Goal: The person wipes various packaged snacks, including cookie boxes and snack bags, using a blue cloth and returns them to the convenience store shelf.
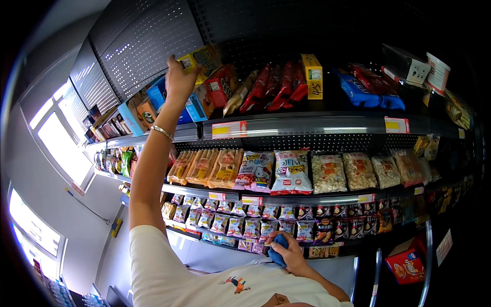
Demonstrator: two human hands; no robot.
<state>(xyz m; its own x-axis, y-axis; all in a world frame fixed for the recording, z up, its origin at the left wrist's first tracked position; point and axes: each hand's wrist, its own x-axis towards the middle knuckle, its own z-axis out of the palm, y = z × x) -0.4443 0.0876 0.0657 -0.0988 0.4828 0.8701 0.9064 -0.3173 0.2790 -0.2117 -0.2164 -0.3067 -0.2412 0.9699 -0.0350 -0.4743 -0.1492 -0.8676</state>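
Note:
My left hand [180, 78] is raised to the top shelf and grips a yellow box [203, 61], which is tilted above its neighbours. Just right of that box stands a red box [222, 85], and a light blue box [196, 106] is below it. Close to my chest, my right hand [289, 251] holds a bunched blue cloth [278, 250]. Red snack bags [283, 86] lean in a row on the top shelf, with an upright yellow box [312, 76] at their right end.
Below, the middle shelf holds bagged snacks [291, 170] and orange packs [225, 167]. Small snack bags [249, 226] fill the lower shelf. Price tags line the top shelf edge [307, 128]. A red carton [406, 263] sits low at right. A mop [115, 227] stands by the wall at left.

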